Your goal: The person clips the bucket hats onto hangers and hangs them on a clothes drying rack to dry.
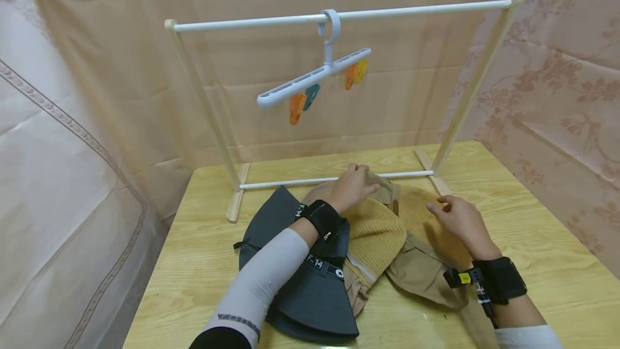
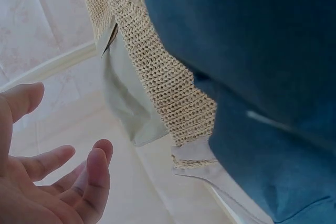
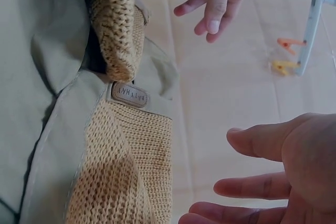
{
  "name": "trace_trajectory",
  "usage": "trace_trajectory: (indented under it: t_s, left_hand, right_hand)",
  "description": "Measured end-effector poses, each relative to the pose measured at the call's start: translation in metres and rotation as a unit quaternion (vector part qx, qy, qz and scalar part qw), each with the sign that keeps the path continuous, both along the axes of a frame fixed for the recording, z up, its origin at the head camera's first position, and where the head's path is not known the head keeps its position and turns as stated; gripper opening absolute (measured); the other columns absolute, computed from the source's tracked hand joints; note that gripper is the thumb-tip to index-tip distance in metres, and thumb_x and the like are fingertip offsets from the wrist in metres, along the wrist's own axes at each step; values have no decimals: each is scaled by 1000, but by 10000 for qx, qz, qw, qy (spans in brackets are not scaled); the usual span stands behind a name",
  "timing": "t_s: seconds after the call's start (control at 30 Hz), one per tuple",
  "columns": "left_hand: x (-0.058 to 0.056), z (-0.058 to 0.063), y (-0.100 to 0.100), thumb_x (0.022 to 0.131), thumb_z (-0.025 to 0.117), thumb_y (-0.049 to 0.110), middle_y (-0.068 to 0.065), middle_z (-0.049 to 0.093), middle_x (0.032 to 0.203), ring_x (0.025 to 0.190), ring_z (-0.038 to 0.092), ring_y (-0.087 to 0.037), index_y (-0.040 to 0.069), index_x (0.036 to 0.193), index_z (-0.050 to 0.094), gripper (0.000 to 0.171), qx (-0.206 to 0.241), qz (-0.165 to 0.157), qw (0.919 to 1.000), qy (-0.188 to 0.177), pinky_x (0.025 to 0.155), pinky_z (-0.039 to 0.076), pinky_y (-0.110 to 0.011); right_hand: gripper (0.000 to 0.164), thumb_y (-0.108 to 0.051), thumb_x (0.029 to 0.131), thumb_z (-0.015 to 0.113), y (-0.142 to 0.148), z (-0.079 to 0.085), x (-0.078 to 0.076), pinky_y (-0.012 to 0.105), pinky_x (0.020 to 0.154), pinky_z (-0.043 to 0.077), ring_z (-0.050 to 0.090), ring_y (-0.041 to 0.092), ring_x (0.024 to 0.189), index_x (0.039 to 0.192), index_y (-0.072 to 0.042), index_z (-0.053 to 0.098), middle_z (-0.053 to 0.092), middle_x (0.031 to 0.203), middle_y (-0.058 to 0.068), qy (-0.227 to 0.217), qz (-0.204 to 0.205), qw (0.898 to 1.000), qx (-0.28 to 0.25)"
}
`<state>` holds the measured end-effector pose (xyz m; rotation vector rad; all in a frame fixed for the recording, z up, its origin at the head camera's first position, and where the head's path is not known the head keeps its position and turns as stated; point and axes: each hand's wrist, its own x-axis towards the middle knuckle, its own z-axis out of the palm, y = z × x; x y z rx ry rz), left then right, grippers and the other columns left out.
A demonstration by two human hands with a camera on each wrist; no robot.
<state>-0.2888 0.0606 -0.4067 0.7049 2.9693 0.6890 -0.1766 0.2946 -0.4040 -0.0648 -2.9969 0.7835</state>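
Observation:
A dark grey bucket hat (image 1: 315,290) with a lettered band lies on the table, overlapping a khaki hat with yellow knit panels (image 1: 378,230). More khaki cloth and knit (image 1: 426,268) spreads to the right, and a small lettered label (image 3: 129,94) shows in the right wrist view. My left hand (image 1: 351,187) hovers over the back of the hats; its fingers are loosely bent around nothing in the left wrist view. Beside the knit on the right is my right hand (image 1: 460,224), thumb and fingers spread apart. A gap separates its fingers from the knit in the right wrist view.
Behind the hats stands a rack with a white top rail (image 1: 411,11), wooden side posts and a low white bar (image 1: 290,182). From the rail hangs a pale hanger (image 1: 315,75) with orange, teal and yellow clips. Cloth curtains surround the wooden table (image 1: 194,263).

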Motion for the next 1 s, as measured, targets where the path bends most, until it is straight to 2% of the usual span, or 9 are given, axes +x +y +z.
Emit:
trace_trajectory:
  t_s: [0.17,0.27,0.53,0.87,1.0]
  left_hand:
    - [1,3,3,97,57,44,-8,54,133,111,59,-22,14,143,48,56,-100,-227,9996,124,93,51,-34]
    - [0,2,5,97,57,45,-7,56,133,111,60,-21,14,143,48,57,-154,-259,9994,170,94,50,-32]
    - [4,-3,7,96,57,45,-9,54,132,108,61,-23,13,143,47,57,-50,-271,9996,-15,90,52,-34]
    - [4,-7,11,97,57,43,-5,51,142,117,59,-22,21,149,39,59,13,-372,9993,97,96,50,-35]
    - [5,-9,11,97,56,44,-6,47,146,123,56,-23,18,150,37,61,50,-319,9994,-76,100,48,-36]
  right_hand:
    - [59,-35,99,54,5,-1,3,48,68,50,64,41,84,126,17,53,64,102,35,27,-2,9999,133]
    - [61,-38,98,56,7,-3,6,49,69,50,63,42,85,126,17,53,64,102,35,48,42,9998,211]
    - [70,-46,97,56,7,-7,11,49,69,50,64,41,83,125,18,53,65,100,34,24,45,9998,188]
    - [75,-50,94,58,9,-10,12,44,64,50,64,32,76,127,17,52,66,97,30,-42,-55,9999,147]
    - [75,-49,94,58,10,-13,13,42,62,50,65,32,75,128,17,52,67,97,31,13,-115,9998,137]
